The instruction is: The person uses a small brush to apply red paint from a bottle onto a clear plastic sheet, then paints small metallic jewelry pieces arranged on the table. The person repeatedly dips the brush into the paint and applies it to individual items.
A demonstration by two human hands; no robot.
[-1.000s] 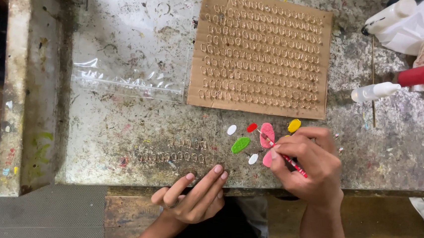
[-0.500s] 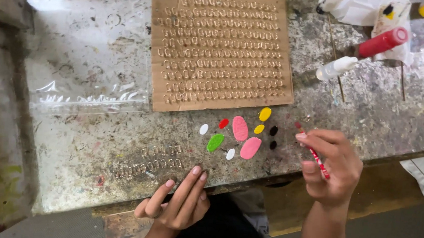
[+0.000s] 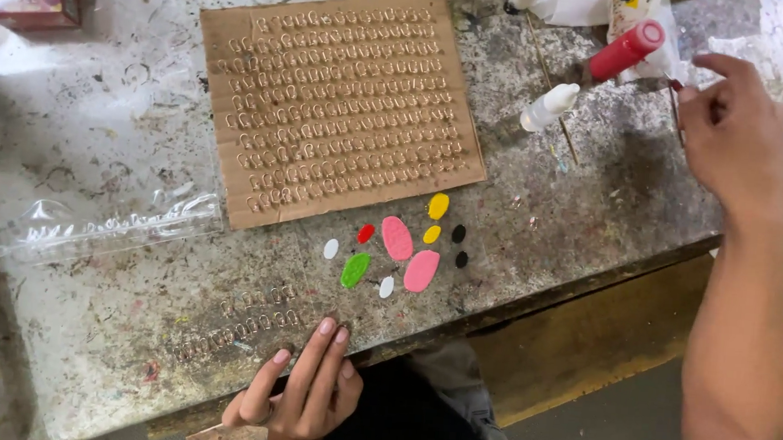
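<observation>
Stained workbench (image 3: 122,137) carries cardboard (image 3: 340,106) and paint blobs (image 3: 399,248). Left hand (image 3: 301,393) lies open, bracing at the edge; right hand (image 3: 733,134) pinches a thin tool (image 3: 674,95) near the red tube (image 3: 626,51).

Bare forearms, dark sleeve edge at right arm (bottom corner), seemingly dark trousers, no gloves.

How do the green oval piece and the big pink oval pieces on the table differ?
The green oval is smaller than the two pink ovals. It is bright green, they are pink. The green oval lies furthest left in the cluster, while the pink ovals sit near its middle. All three are flat, glossy, elongated shapes lying on the worn table, just below the cardboard sheet.
</observation>
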